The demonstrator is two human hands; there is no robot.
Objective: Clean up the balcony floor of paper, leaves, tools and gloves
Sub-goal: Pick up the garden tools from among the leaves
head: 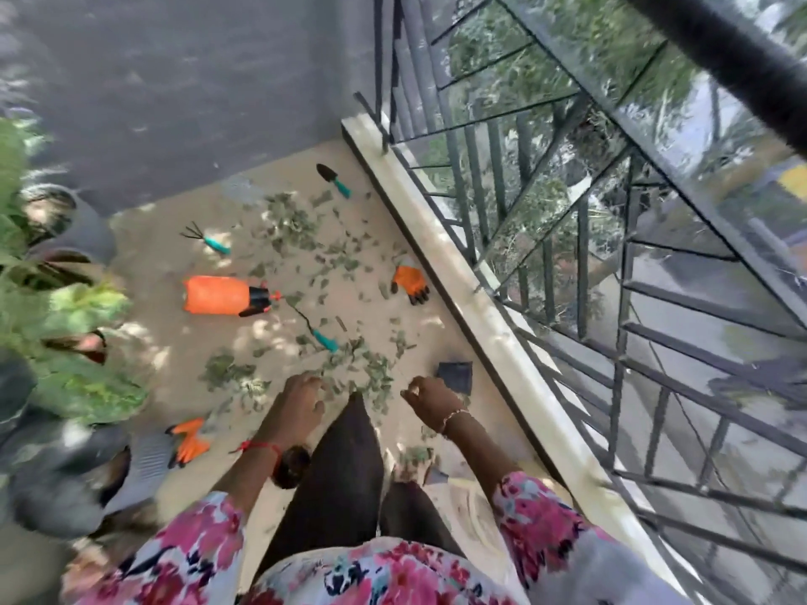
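Note:
Dry green leaves (pixel 301 238) lie scattered over the tan balcony floor (pixel 153 342). Among them are a black trowel with a teal handle (pixel 334 180), a small teal-handled rake (pixel 205 238), a third teal-handled tool (pixel 316 331), an orange spray bottle (pixel 222 296) on its side, an orange glove (pixel 410 283) near the ledge and another orange glove (pixel 188 443) at the lower left. A dark square piece (pixel 456 376) lies by the ledge. My left hand (pixel 299 401) and my right hand (pixel 430 401) hang with loosely curled fingers above the nearest leaves; the blur hides whether they hold anything.
A pale ledge (pixel 480 325) with a dark metal railing (pixel 567 255) bounds the floor on the right. A grey wall (pixel 174 89) closes the far end. Potted plants (pixel 65 325) and grey pots (pixel 74 220) line the left side.

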